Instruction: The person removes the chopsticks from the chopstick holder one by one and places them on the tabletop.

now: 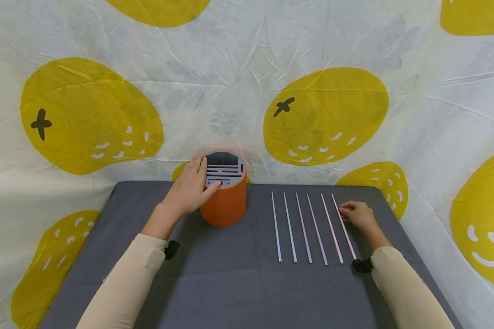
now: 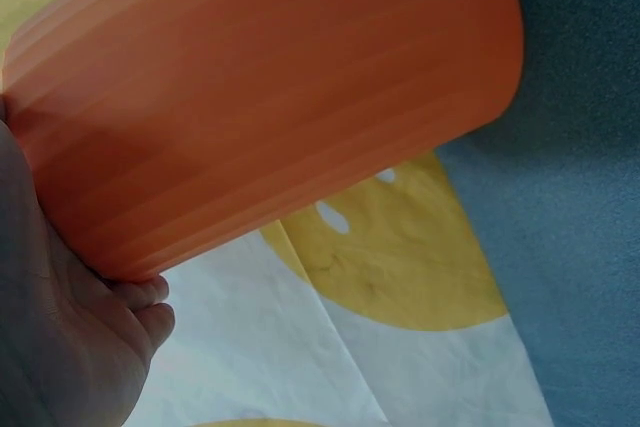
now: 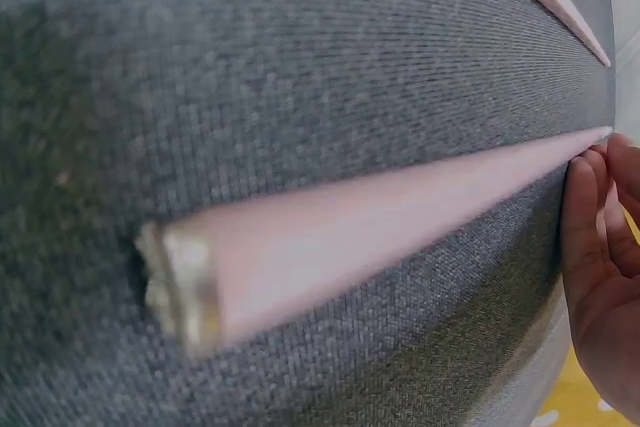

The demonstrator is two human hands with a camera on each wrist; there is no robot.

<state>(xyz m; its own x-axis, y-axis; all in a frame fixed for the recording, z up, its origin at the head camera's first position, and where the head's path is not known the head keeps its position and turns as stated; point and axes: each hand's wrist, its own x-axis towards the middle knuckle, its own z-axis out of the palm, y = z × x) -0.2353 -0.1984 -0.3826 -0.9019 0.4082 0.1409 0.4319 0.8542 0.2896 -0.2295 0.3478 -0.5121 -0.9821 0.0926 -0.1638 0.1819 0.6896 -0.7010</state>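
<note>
An orange cylindrical container (image 1: 223, 205) stands upright at the back of the table, its grey slotted top (image 1: 226, 176) facing up. My left hand (image 1: 189, 185) rests on its left rim, fingers straight along the edge and thumb across the front. In the left wrist view the ribbed orange side fills the upper part, with the palm (image 2: 75, 337) against the top end. To the right, my right hand (image 1: 359, 215) pinches the rightmost pale pink stick (image 1: 346, 230) along its far half. In the right wrist view the stick's near end is shiny, and fingertips (image 3: 582, 182) meet its far part.
Several thin sticks (image 1: 301, 224), bluish, lilac and pink, lie side by side left of the right hand. A dark grey cloth (image 1: 230, 283) covers the table. Behind hangs a white curtain (image 1: 238, 105) with yellow fruit prints.
</note>
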